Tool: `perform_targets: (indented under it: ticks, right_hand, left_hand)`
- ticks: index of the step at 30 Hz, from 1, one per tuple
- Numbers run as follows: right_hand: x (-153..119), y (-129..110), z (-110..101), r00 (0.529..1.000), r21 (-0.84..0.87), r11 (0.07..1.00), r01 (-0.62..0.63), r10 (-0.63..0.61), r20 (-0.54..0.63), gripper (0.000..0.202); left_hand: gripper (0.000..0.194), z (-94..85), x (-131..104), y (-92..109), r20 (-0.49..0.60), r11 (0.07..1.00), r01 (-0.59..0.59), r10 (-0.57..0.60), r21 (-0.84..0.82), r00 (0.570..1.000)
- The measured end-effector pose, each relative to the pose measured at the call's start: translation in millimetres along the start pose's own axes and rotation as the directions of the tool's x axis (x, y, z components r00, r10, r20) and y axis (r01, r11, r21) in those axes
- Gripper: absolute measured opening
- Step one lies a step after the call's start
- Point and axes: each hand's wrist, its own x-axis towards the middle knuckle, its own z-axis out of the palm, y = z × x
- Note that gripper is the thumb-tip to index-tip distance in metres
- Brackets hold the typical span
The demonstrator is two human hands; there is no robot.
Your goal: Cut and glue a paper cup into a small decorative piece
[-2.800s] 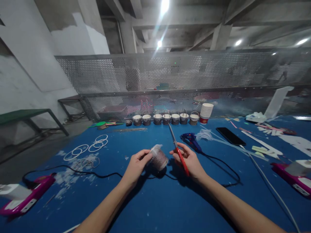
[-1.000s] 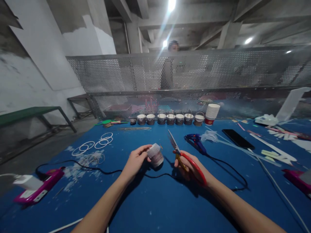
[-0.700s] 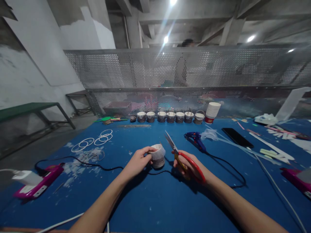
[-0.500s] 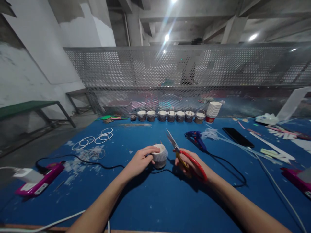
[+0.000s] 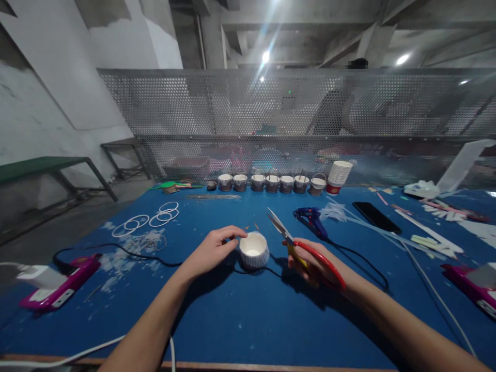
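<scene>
A small cup [image 5: 254,260] with a white inside and a ribbed, pale grey-white outside stands upright on the blue table in front of me. My left hand [image 5: 213,251] is at its left side, fingers stretched out and the index fingertip by the rim; I cannot tell whether it touches. To the right of the cup, my right hand [image 5: 308,261] is closed around scissors [image 5: 318,258] with red and yellow handles. Their metal blades point up and left, slightly parted and apart from the cup. Two tiny orange bits [image 5: 256,226] lie just behind the cup.
Several small grey-and-white buckets [image 5: 272,184] line the back, beside stacked paper cups [image 5: 338,176]. A blue glue gun [image 5: 313,221], a phone [image 5: 375,217] and strips lie right. White rings [image 5: 132,226] and a magenta power strip [image 5: 64,284] are left. A person stands beyond the mesh partition [image 5: 232,108].
My left hand has let go of the cup and moved slightly left. The cup's opening now faces me more. The scissors have shifted a little right, and the person behind the partition has moved right.
</scene>
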Motion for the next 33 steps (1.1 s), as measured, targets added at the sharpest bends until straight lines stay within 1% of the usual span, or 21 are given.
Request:
perform_targets:
  ticks: [3,4,7,9,11,13,16,18,22,24,26,29,31,33]
  right_hand:
    - [-7,0,-5,0.993,0.159,0.981,-0.109,0.114,-0.02,0.049]
    - [-9,-1,-6,0.99,0.222,0.967,-0.128,0.139,-0.035,0.05]
    - [-9,-6,-8,0.984,0.358,0.929,-0.095,0.142,-0.106,0.048]
    - [-8,-7,-8,0.984,0.381,0.922,-0.064,0.122,-0.129,0.048]
    - [-6,-5,-8,0.986,0.372,0.926,-0.064,0.117,-0.121,0.05]
    - [-5,0,-7,0.989,0.351,0.934,-0.067,0.11,-0.102,0.052]
    - [-4,8,-5,0.995,0.33,0.943,-0.047,0.074,-0.069,0.051]
    - [-4,13,-4,0.997,0.343,0.939,-0.036,0.056,-0.05,0.052]
    - [-3,21,-4,0.997,0.402,0.915,-0.045,0.065,-0.035,0.053]
    - [-3,23,-6,0.996,0.427,0.903,-0.05,0.074,-0.04,0.052]
    - [-5,24,-8,0.996,0.444,0.894,-0.056,0.083,-0.042,0.051]
    - [-7,23,-9,0.994,0.454,0.888,-0.077,0.102,-0.032,0.053]
    - [-8,22,-8,0.994,0.455,0.887,-0.082,0.106,-0.027,0.053]
    - [-8,22,-7,0.994,0.453,0.887,-0.082,0.104,-0.023,0.052]
  left_hand:
    - [0.033,-1.8,0,-2,0.115,0.995,-0.084,0.077,0.058,0.99]
    - [0.035,-1.5,0,-3,0.149,0.991,-0.11,0.098,0.073,0.984]
    - [0.035,1.2,-1,-6,0.214,0.976,-0.178,0.148,0.128,0.966]
    - [0.029,4.4,0,-9,0.211,0.964,-0.203,0.165,0.17,0.963]
    - [0.024,8.9,1,-10,0.161,0.957,-0.2,0.168,0.21,0.972]
    - [0.022,14.1,1,-10,0.082,0.957,-0.181,0.166,0.228,0.983]
    - [0.021,19.8,1,-5,-0.005,0.974,-0.132,0.135,0.185,0.991]
    - [0.022,20.3,-1,-2,-0.018,0.989,-0.083,0.086,0.123,0.996]
    - [0.027,14.7,-2,2,-0.017,0.998,0.063,-0.063,0.009,0.998]
    - [0.026,12.0,-2,1,-0.036,0.994,0.1,-0.101,-0.036,0.994]
    - [0.024,10.9,-1,-2,-0.08,0.991,0.083,-0.092,-0.104,0.993]
    - [0.023,12.1,0,-6,-0.18,0.975,0.026,-0.067,-0.22,0.981]
    - [0.026,13.1,-1,-9,-0.245,0.968,-0.012,-0.052,-0.25,0.968]
    - [0.03,13.2,-3,-12,-0.296,0.972,-0.052,-0.019,-0.23,0.955]
